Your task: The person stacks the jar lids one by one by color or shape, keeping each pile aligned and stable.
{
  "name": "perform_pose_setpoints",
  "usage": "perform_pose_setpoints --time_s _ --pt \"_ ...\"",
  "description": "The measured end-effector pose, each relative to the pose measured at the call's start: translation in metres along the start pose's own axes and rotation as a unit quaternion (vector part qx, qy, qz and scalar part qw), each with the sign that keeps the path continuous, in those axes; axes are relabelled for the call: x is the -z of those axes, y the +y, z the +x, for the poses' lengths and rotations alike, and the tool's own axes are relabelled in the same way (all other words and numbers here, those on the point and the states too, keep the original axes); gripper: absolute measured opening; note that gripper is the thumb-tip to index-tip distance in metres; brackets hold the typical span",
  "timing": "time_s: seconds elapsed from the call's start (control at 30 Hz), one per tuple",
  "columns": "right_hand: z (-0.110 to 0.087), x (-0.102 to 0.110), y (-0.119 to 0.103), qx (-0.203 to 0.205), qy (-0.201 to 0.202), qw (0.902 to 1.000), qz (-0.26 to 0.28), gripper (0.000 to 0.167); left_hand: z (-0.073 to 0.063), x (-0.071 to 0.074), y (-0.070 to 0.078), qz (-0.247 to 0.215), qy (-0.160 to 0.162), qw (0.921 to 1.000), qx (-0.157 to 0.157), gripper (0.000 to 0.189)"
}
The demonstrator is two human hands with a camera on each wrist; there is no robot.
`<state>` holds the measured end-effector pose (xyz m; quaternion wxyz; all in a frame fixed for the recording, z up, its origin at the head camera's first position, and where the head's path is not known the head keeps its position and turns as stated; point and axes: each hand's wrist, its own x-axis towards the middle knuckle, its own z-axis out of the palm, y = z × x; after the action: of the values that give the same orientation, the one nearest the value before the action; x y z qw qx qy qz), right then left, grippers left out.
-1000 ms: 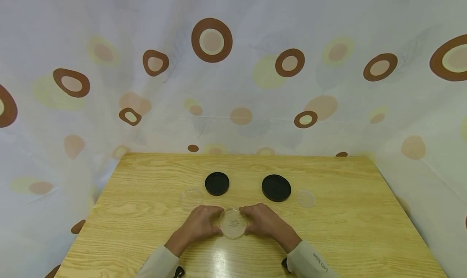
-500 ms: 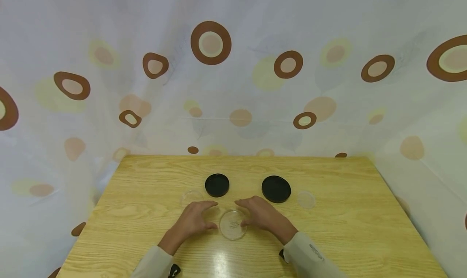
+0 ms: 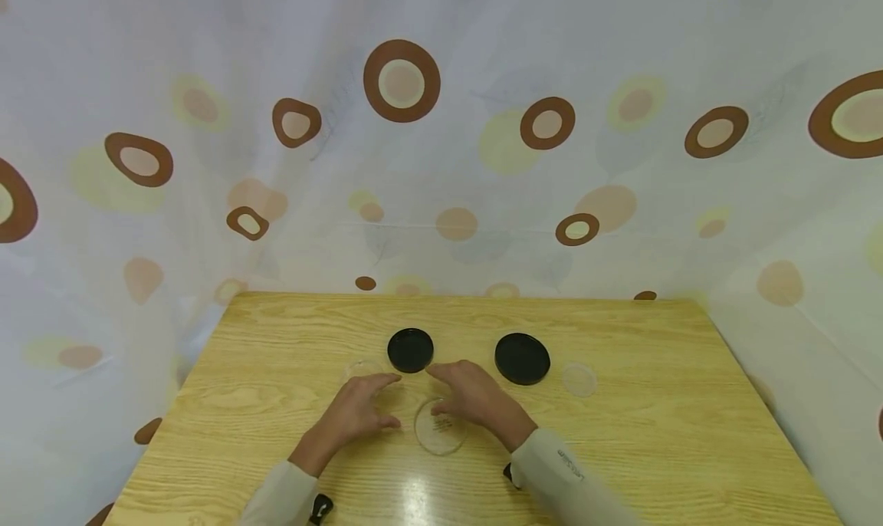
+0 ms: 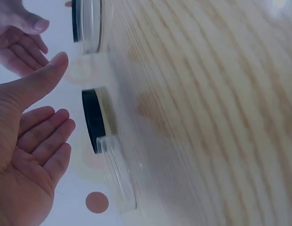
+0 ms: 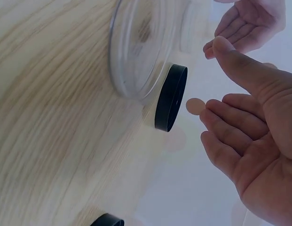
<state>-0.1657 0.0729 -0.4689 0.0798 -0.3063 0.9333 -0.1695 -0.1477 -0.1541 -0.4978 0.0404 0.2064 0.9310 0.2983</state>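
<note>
One clear dish [image 3: 441, 437], now free of left hand [image 3: 352, 410] and right hand [image 3: 472, 392]

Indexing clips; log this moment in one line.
left hand: empty; right hand: empty; clear dish: on table, nearer right hand; two black discs: farther back

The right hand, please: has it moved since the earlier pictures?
Yes: in the head view, the right hand moved forward and left, toward the left black dish.

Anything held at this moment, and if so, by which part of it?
Nothing is held: the left grip and right grip are empty, neither touching the transparent dish.
</note>
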Motion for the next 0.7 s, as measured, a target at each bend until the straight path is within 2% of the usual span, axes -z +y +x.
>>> perform_pose_setpoints --time_s 0.27,0.37,0.53,0.7 --pt "0.016 -0.003 -0.013 -0.019 0.004 0.9995 0.025 0.065 0.002 0.012 -0.009 0.006 0.040 0.9992 -0.001 0.062" --pt "0.021 -0.005 -0.017 -0.024 0.006 0.9994 0.024 0.065 0.002 0.015 -0.014 0.004 0.044 0.9990 0.007 0.061" --pt "0.032 -0.008 -0.022 -0.025 0.004 0.9996 0.013 0.064 0.002 0.023 -0.023 -0.014 0.044 0.9982 0.039 0.060" --pt "0.043 -0.011 -0.026 -0.023 -0.004 0.9996 -0.019 0.065 0.002 0.028 -0.031 -0.005 0.046 0.9984 0.033 0.062"
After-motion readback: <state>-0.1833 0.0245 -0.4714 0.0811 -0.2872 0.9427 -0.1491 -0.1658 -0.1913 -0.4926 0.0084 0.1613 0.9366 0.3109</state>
